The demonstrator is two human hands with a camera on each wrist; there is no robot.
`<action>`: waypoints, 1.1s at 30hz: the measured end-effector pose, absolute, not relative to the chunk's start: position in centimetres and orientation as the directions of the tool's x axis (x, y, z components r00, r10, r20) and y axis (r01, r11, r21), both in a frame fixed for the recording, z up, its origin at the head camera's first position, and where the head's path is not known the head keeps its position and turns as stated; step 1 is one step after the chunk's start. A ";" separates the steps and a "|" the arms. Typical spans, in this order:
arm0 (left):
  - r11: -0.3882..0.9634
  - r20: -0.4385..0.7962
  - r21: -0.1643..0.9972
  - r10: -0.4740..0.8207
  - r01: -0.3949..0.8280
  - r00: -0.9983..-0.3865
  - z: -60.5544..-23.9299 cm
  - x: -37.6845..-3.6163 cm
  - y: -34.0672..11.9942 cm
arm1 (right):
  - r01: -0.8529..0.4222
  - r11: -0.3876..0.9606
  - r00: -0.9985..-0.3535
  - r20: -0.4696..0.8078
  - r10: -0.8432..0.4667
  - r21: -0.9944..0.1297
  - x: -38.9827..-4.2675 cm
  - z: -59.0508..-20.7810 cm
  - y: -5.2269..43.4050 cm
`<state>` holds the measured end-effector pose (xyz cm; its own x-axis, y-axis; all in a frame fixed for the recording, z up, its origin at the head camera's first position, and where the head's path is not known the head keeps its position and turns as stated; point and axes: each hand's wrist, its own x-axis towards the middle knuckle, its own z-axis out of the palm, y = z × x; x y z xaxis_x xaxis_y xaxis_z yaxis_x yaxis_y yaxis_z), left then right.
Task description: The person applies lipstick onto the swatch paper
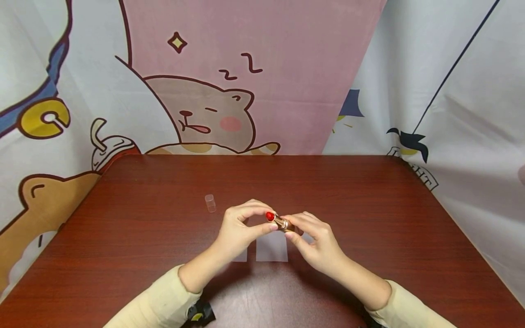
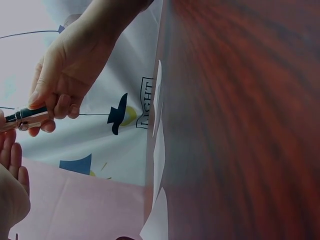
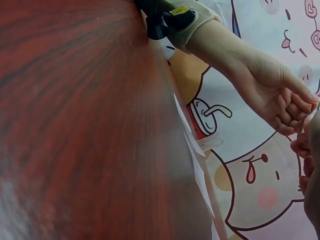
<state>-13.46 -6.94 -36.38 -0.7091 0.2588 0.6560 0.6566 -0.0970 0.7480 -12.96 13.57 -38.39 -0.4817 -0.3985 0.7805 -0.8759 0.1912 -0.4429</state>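
A lipstick (image 1: 282, 223) with a bared red tip and a gold tube is held above the table between both hands. My left hand (image 1: 234, 228) pinches the tube near its red end with thumb and forefinger. At the base, my right hand (image 1: 317, 241) grips between thumb and fingers. In the left wrist view the lipstick (image 2: 25, 119) shows partly, with the right hand (image 2: 70, 65) around its dark end. Fingers mostly hide it in the right wrist view, where the left hand (image 3: 270, 87) appears. A clear plastic cap (image 1: 210, 203) is on the table beyond the left hand.
White paper squares (image 1: 272, 248) lie on the brown wooden table (image 1: 369, 200) below the hands. They also show edge-on as paper (image 2: 159, 165) in the left wrist view. A cartoon-printed cloth (image 1: 287, 91) hangs behind the table and along its sides.
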 end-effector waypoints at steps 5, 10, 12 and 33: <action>-0.102 0.645 0.759 0.258 0.644 -0.719 -36.4 -13.3 -6.9 | -0.870 0.189 -0.491 0.772 -0.404 -0.455 -12.8 -38.3 13.6; -0.105 0.633 0.769 0.260 0.630 -0.729 -36.3 -13.0 -7.1 | -0.866 0.173 -0.497 0.768 -0.403 -0.470 -12.7 -38.3 13.7; -0.089 0.620 0.778 0.266 0.622 -0.738 -36.1 -12.9 -7.3 | -0.865 0.167 -0.499 0.769 -0.399 -0.474 -12.7 -38.3 13.8; 0.197 0.520 0.774 0.343 0.601 -0.782 -35.4 -12.4 -12.8 | -0.821 0.153 -0.563 0.734 -0.380 -0.550 -12.6 -37.8 13.9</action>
<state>-12.35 -12.76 -35.40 -0.7822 0.3426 0.5204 0.6015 0.1974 0.7741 -12.61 13.88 -37.85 -0.5627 -0.3801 0.7341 -0.8209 0.1525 -0.5503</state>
